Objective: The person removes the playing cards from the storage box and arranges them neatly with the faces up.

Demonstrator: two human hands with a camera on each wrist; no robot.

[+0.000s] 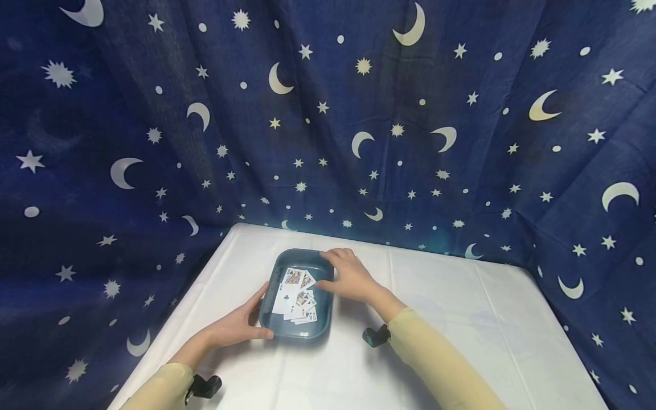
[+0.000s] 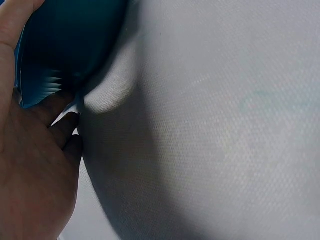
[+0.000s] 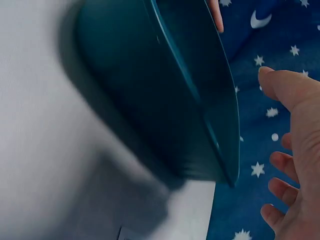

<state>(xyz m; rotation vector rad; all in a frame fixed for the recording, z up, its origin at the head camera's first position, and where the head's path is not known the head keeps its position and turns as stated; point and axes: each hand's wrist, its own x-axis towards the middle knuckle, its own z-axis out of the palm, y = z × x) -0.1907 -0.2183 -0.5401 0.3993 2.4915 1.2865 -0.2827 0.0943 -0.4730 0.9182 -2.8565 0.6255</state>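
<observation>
A dark teal tray (image 1: pixel 328 327) with rounded corners and raised walls stands over the white table, several playing cards (image 1: pixel 287 298) spread face up inside it. At its near left corner my left hand (image 1: pixel 230 326) holds the wall, thumb by the front rim and fingers along the left side. The left wrist view shows those fingers (image 2: pixel 62 107) against the tray's outer underside. By the far right corner hovers my right hand (image 1: pixel 351 276), its thumb over the inside. In the right wrist view that hand's loosely bent fingers (image 3: pixel 282 192) stand apart from the tray wall (image 3: pixel 150 110).
A white cloth (image 1: pixel 441 341) covers the table. Behind it and on both sides hangs a dark blue curtain (image 1: pixel 338 142) with moons and stars. Each wrist wears a small black device, one by the left sleeve (image 1: pixel 161 390), the other by the right sleeve (image 1: pixel 435 353).
</observation>
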